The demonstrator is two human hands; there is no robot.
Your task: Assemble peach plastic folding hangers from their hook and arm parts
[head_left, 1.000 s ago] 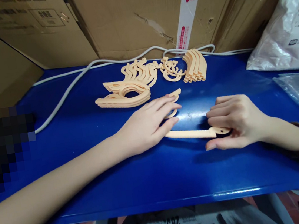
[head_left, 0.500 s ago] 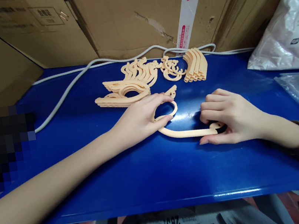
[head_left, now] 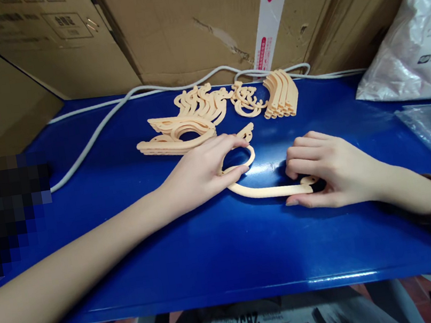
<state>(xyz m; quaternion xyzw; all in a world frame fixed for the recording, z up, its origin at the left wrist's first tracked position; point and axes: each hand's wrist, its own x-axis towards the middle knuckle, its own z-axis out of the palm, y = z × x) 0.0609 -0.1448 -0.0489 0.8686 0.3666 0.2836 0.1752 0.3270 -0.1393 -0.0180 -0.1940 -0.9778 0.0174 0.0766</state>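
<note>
A cream plastic hanger piece with a curved arm and a round loop lies low over the blue table. My left hand is closed around its left part, thumb on the near side of the loop. At the piece's right end, my right hand pinches it, with the thumb below and fingers curled above. The palms hide both gripped ends. Just beyond the left hand is a stack of similar hanger pieces; a small cream tip shows past the left fingertips.
Behind lie S-shaped cream pieces, small hooks and curved tubular pieces. A white cable runs along the back of the blue table, before cardboard boxes. Plastic bags sit at the right.
Almost nothing differs. My right hand has shifted very slightly at the end of the hanger piece; my left hand keeps its place.
</note>
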